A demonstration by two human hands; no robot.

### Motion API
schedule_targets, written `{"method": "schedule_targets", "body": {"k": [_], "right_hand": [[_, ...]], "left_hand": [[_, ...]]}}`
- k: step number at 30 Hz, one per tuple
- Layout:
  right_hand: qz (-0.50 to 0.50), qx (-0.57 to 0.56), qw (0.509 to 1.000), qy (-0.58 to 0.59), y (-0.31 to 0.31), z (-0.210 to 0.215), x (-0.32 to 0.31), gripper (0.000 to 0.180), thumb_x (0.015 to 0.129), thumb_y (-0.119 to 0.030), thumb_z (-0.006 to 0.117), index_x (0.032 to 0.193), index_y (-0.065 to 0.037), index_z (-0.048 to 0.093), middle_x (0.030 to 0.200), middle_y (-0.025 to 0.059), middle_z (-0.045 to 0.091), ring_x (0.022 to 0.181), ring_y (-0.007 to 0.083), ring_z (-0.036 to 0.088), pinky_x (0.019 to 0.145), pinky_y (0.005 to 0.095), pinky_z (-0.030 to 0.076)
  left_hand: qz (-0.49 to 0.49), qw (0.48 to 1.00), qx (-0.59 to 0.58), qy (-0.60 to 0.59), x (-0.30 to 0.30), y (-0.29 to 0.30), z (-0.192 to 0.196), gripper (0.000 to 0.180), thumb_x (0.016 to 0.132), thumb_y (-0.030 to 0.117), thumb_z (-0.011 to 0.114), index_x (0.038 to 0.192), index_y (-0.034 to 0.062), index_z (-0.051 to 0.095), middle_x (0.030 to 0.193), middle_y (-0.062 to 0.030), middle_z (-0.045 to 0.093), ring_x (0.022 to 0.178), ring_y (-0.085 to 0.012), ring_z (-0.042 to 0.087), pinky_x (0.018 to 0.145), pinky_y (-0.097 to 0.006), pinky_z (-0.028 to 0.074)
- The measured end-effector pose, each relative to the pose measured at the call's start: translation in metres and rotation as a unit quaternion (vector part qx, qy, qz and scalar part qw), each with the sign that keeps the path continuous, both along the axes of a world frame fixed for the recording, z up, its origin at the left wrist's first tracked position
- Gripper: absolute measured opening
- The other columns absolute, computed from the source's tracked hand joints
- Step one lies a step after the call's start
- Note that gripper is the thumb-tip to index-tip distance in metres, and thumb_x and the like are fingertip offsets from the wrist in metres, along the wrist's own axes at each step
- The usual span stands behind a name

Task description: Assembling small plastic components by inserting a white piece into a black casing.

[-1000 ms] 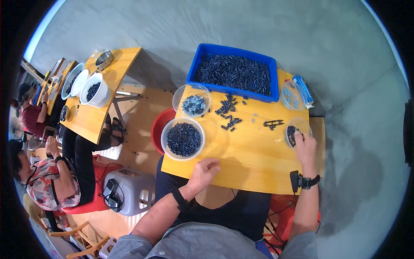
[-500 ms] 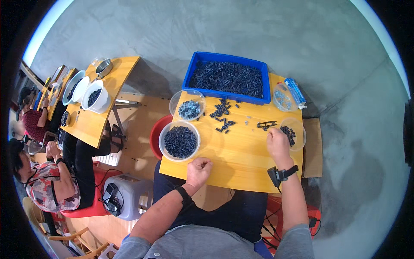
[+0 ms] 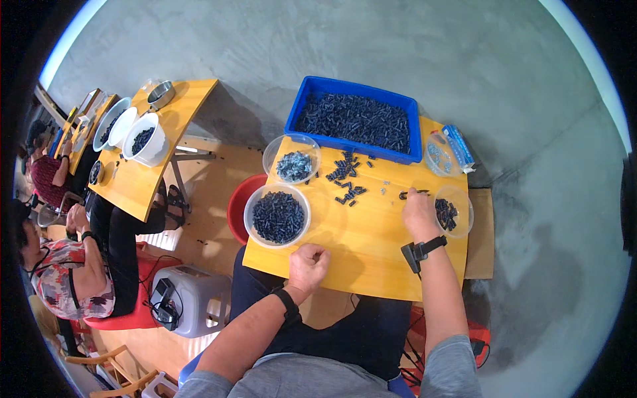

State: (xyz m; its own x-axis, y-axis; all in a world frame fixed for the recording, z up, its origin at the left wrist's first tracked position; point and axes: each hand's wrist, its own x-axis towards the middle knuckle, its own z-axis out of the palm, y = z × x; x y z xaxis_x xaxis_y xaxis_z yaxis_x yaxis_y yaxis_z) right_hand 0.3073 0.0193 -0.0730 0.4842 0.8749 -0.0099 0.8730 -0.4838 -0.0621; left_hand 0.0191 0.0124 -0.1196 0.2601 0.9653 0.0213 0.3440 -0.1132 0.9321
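Note:
My left hand is curled closed at the near edge of the yellow table; whatever its fingers may hold is hidden. My right hand reaches forward, its fingers closed on small black thread snips lying on the table and partly covering them. Beside my right hand stands a clear tub with a few dark pieces. Nearest my left hand is a round tub heaped with small dark cylindrical pieces. A loose cluster of dark pieces lies mid-table.
A blue bin full of dark pieces spans the far edge. A clear tub holds light-blue bits; another sits by a blue box. Left below is a red bucket. People sit at another table leftward.
My right hand has shifted forward and left onto the snips, which lay bare before. My left hand stays closed in much the same place. The whole view has tilted slightly.

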Motion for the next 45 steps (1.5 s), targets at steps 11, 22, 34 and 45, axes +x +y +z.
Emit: {"method": "schedule_targets", "body": {"k": [11, 22, 34, 45], "right_hand": [[0.015, 0.052, 0.999, 0.001, -0.011, -0.014, -0.002, 0.023, 0.082, -0.004, 0.048, 0.101, 0.001, 0.060, 0.091, 0.0269, 0.060, 0.083, 0.0411, 0.061, 0.073, 0.0463, 0.050], [-0.007, 0.207, 0.977, 0.056, -0.037, -0.022, -0.016, 0.032, 0.081, -0.005, 0.057, 0.112, 0.004, 0.054, 0.099, 0.0255, 0.057, 0.089, 0.0408, 0.059, 0.076, 0.0462, 0.049], [-0.075, 0.151, 0.986, 0.021, -0.025, -0.021, -0.022, 0.039, 0.080, -0.023, 0.066, 0.107, 0.005, 0.058, 0.091, 0.0222, 0.059, 0.085, 0.0378, 0.061, 0.072, 0.0448, 0.050], [-0.080, 0.127, 0.989, 0.015, -0.017, -0.012, -0.025, 0.033, 0.081, -0.029, 0.064, 0.095, 0.001, 0.061, 0.087, 0.0219, 0.061, 0.082, 0.0383, 0.062, 0.069, 0.0466, 0.050]], "left_hand": [[-0.007, 1.000, 0.020, 0.014, 0.000, -0.003, -0.002, 0.012, 0.077, 0.010, 0.065, 0.074, -0.0011, 0.065, 0.070, -0.0169, 0.062, 0.062, -0.0272, 0.062, 0.059, -0.034, 0.050], [-0.005, 0.999, 0.036, 0.014, 0.001, -0.001, -0.005, 0.010, 0.076, 0.008, 0.065, 0.072, -0.0008, 0.063, 0.069, -0.0157, 0.061, 0.061, -0.0262, 0.061, 0.059, -0.034, 0.050], [-0.002, 0.999, 0.044, 0.022, 0.001, -0.001, -0.004, 0.010, 0.075, 0.008, 0.066, 0.071, -0.0001, 0.062, 0.067, -0.0148, 0.060, 0.059, -0.0269, 0.061, 0.057, -0.034, 0.049], [0.000, 0.999, 0.026, 0.025, 0.002, -0.002, -0.008, 0.011, 0.076, 0.010, 0.066, 0.070, 0.0006, 0.062, 0.067, -0.0154, 0.061, 0.060, -0.0286, 0.061, 0.058, -0.036, 0.050]]}}
